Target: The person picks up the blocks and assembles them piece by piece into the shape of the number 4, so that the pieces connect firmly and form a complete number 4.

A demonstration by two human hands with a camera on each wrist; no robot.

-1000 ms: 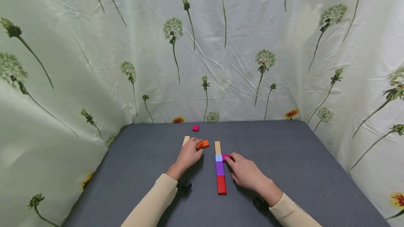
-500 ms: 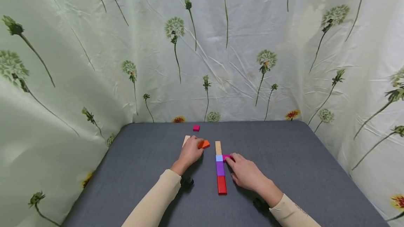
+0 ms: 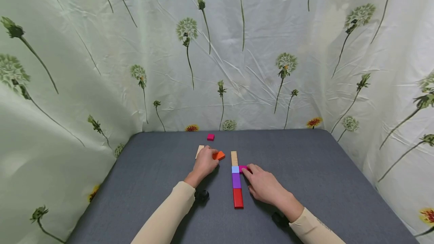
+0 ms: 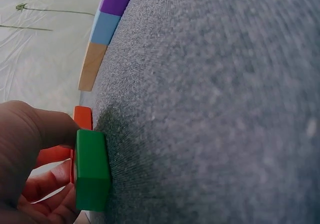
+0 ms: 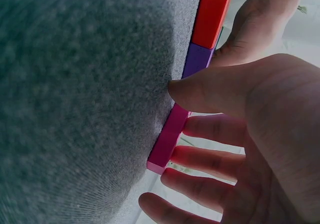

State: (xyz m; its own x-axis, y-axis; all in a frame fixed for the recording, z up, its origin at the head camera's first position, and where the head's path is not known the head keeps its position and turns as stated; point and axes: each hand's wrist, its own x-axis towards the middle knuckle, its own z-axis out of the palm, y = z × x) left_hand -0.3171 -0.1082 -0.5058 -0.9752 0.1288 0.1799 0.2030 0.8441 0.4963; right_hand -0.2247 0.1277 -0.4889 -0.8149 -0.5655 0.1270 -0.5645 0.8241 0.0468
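Observation:
In the head view a row of blocks runs away from me: red (image 3: 238, 200), purple (image 3: 236, 180), light blue (image 3: 235, 169), then plain wood (image 3: 234, 158). A magenta block (image 3: 242, 169) sticks out to the right beside the light blue one. My right hand (image 3: 266, 185) touches it with nearly straight fingers (image 5: 210, 131), thumb apart. To the left, my left hand (image 3: 205, 163) pinches an orange block (image 3: 219, 155) with bent fingers. A green block (image 4: 92, 171) lies against that hand in the left wrist view, hidden in the head view.
A second plain wood block (image 3: 199, 149) lies behind the left hand. Farther back sits a small crimson block (image 3: 210, 137). The dark grey table (image 3: 288, 148) ends at a floral curtain (image 3: 251, 86).
The left forearm has shifted slightly to the right while the left hand stays at the orange block. The right hand and the row of blocks stay as they were.

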